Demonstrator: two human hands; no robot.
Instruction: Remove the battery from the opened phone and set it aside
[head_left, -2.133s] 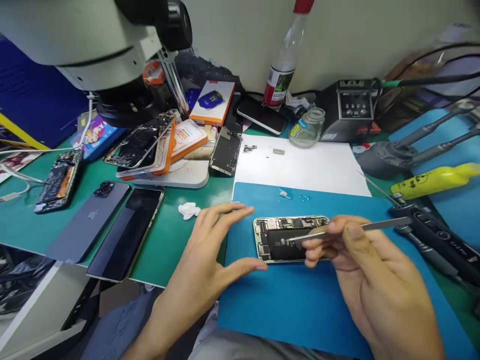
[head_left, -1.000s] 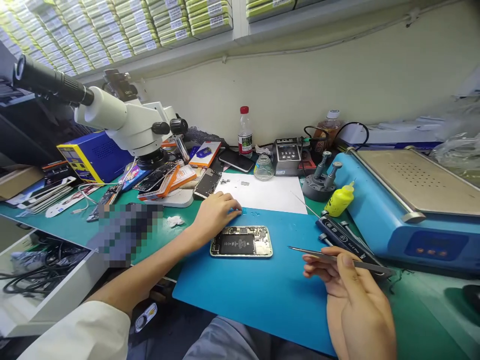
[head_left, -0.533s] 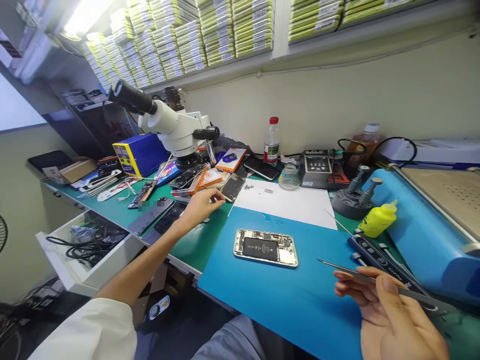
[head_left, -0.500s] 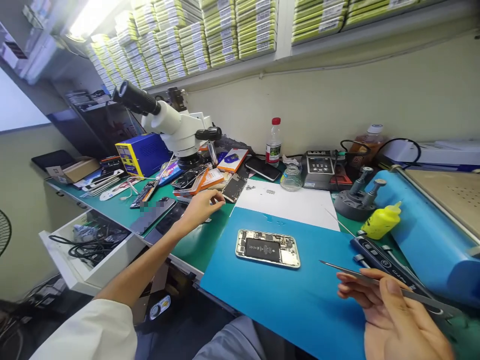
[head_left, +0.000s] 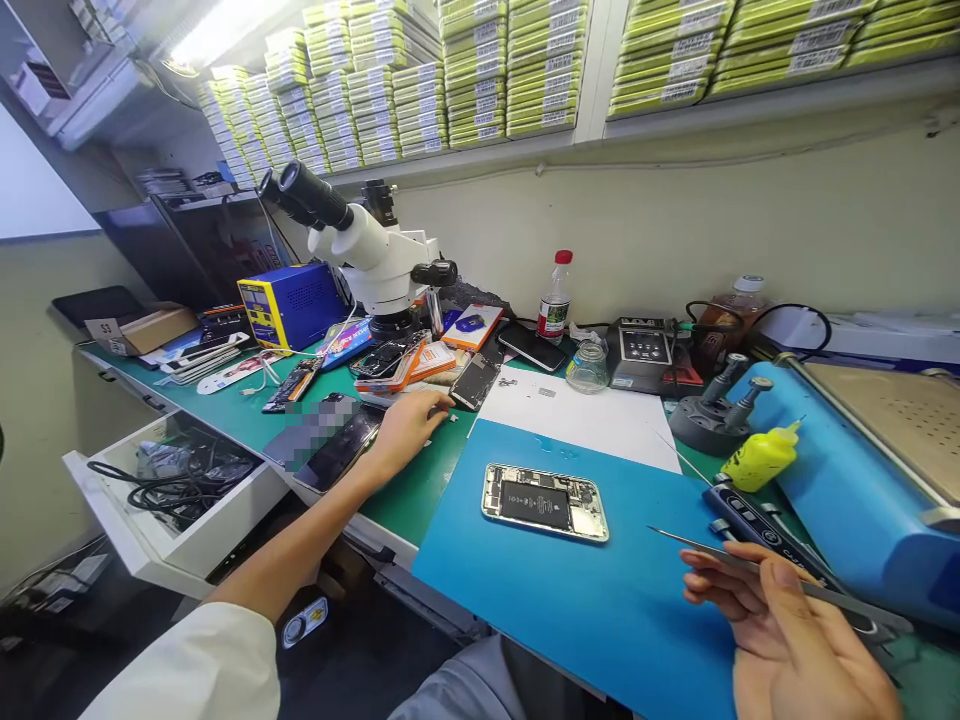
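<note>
My right hand (head_left: pixel 799 630) holds metal tweezers (head_left: pixel 742 563), their pointed tip aimed left above the blue mat (head_left: pixel 555 610). Left of the tip lies an opened phone (head_left: pixel 546 503), its black battery and circuit parts exposed. My left hand (head_left: pixel 411 428) is over the green bench mat (head_left: pixel 390 500), palm down with fingers curved and a little apart; I see nothing in it. Its fingertips are close to a dark phone panel (head_left: pixel 475 381), and I cannot tell whether they touch. Beside that wrist lies a black phone screen (head_left: pixel 339 450).
A microscope (head_left: pixel 379 255) stands behind my left hand near a blue power unit (head_left: pixel 292 300). An open drawer (head_left: pixel 176 490) juts out at left. White paper (head_left: pixel 585 415), a glass jar (head_left: pixel 587 368), a yellow squeeze bottle (head_left: pixel 761 455) and a dark pen-like tool (head_left: pixel 765 530) surround the blue mat.
The view has shifted slightly, moving most things a little in the picture. My left hand has shifted slightly by the dark panel. My right hand keeps its hold on the tweezers.
</note>
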